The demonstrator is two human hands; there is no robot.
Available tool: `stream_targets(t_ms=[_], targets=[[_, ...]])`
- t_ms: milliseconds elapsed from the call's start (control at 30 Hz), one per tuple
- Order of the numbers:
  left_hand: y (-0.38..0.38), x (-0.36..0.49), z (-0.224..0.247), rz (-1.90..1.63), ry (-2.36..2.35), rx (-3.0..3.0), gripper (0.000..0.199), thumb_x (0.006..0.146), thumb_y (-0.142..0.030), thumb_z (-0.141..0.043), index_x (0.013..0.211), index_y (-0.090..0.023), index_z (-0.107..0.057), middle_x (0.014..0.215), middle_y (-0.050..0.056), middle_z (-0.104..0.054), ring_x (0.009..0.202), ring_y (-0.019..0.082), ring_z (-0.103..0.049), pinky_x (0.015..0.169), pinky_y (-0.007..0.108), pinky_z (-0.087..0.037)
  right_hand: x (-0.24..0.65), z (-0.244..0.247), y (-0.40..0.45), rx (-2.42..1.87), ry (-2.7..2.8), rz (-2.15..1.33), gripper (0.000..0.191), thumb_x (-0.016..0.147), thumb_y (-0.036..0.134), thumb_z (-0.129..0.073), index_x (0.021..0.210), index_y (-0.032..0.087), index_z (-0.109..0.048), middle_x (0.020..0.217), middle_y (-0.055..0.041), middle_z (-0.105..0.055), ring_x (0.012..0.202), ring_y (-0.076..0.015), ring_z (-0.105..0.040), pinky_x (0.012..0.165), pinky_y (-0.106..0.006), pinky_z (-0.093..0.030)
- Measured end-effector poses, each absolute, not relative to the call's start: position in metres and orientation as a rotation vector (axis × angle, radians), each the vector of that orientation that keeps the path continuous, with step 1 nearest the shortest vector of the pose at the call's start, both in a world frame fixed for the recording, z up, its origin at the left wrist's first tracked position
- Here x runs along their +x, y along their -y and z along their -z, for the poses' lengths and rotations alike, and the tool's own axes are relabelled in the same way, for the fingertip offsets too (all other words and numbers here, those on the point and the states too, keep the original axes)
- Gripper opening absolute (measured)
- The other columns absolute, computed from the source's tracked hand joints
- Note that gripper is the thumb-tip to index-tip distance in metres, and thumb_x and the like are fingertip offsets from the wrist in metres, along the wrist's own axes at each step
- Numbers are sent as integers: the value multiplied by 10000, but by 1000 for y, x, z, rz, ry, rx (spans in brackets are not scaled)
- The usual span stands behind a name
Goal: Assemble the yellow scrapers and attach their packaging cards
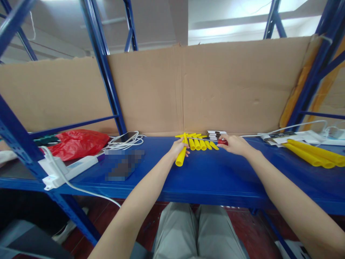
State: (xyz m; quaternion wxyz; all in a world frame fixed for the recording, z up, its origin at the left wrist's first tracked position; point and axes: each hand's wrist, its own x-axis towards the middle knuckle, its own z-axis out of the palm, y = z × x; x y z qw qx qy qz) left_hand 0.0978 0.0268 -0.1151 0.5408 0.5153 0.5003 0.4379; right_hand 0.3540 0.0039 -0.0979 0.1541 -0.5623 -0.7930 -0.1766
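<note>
My left hand (178, 146) is wrapped round a yellow plastic tube (181, 158), whose open round end points toward me. My right hand (234, 144) grips the red handle of a screwdriver (222, 142). Its thin metal shaft reaches left across to the upper part of the held tube; whether the tip touches or enters it is too small to tell. Behind the shaft, several more yellow tubes (197, 145) lie in a row on the blue shelf (207, 172). Small black-and-white packs (215, 134) lie just behind my right hand.
More yellow tubes (314, 154) lie at the right beside papers and a white cable. To the left are a white power strip (78, 169), a red plastic bag (81, 144), a coiled white cable (126, 141) and a blurred dark object (124, 165). A cardboard sheet (229, 86) stands behind.
</note>
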Motion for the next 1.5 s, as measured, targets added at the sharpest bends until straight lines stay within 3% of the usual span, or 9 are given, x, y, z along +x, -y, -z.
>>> stream_targets(t_ms=[133, 367, 567, 700, 867, 1000, 1133, 1333, 1500], targets=[[-26, 99, 116, -1044, -1191, 1233, 758, 810, -57, -476, 1484, -208, -166, 695, -4, -561, 408, 80, -520, 406, 191, -445, 355, 96, -2, -1600, 2240, 559, 159, 826, 329, -495, 923, 223, -561, 821, -70, -691, 719, -215, -627, 578, -278, -363], [-24, 99, 114, -1039, -1211, 1246, 754, 800, -48, -508, 1474, -221, -216, 705, -4, -577, 414, 81, -523, 414, 193, -435, 358, 95, -5, -1570, 2312, 498, 267, 891, 345, -386, 858, 218, -618, 922, -88, -706, 806, -225, -639, 641, -298, -396], [-21, 99, 113, -1030, -1223, 1253, 758, 806, -47, -491, 1479, -227, -193, 760, 18, -604, 419, 77, -526, 413, 188, -435, 360, 99, -8, -1589, 2229, 530, 184, 798, 382, -545, 905, 235, -570, 815, -54, -699, 700, -213, -627, 570, -274, -366], [-20, 101, 112, -1033, -1232, 1255, 745, 805, -26, -455, 1477, -218, -196, 774, 22, -607, 409, 75, -519, 404, 188, -430, 361, 99, -9, -1571, 2256, 527, 137, 818, 356, -514, 840, 232, -567, 796, -56, -686, 701, -210, -620, 580, -277, -367], [-20, 101, 112, -1050, -1232, 1254, 718, 797, -16, -463, 1457, -199, -249, 780, 24, -602, 399, 74, -512, 396, 192, -421, 358, 98, -7, -1564, 2316, 371, 207, 864, 347, -429, 824, 228, -594, 792, -61, -686, 700, -193, -621, 590, -271, -389], [-21, 101, 114, -1047, -1223, 1269, 675, 807, -32, -463, 1437, -202, -291, 783, 24, -599, 406, 73, -520, 391, 187, -417, 357, 99, -7, -1574, 2265, 337, 155, 787, 348, -543, 875, 222, -560, 863, -72, -689, 733, -205, -626, 588, -269, -397], [-22, 100, 115, -1035, -1220, 1280, 680, 818, -54, -455, 1452, -193, -251, 786, 29, -602, 414, 78, -529, 393, 189, -428, 361, 101, -9, -1533, 2263, 334, 101, 794, 311, -522, 830, 217, -531, 837, -73, -678, 707, -195, -615, 600, -271, -401], [-23, 100, 114, -1029, -1219, 1290, 668, 821, -44, -449, 1446, -186, -259, 764, 20, -591, 410, 77, -525, 397, 191, -423, 363, 104, -14, -1485, 2321, 173, 171, 841, 332, -452, 788, 214, -564, 798, -64, -681, 701, -181, -607, 593, -260, -396], [-22, 101, 114, -1037, -1225, 1280, 691, 822, -35, -453, 1459, -188, -232, 764, 15, -582, 409, 75, -522, 389, 190, -410, 364, 106, -17, -1456, 2269, 139, 163, 755, 371, -565, 777, 217, -518, 774, -57, -657, 653, -173, -580, 586, -261, -398]])
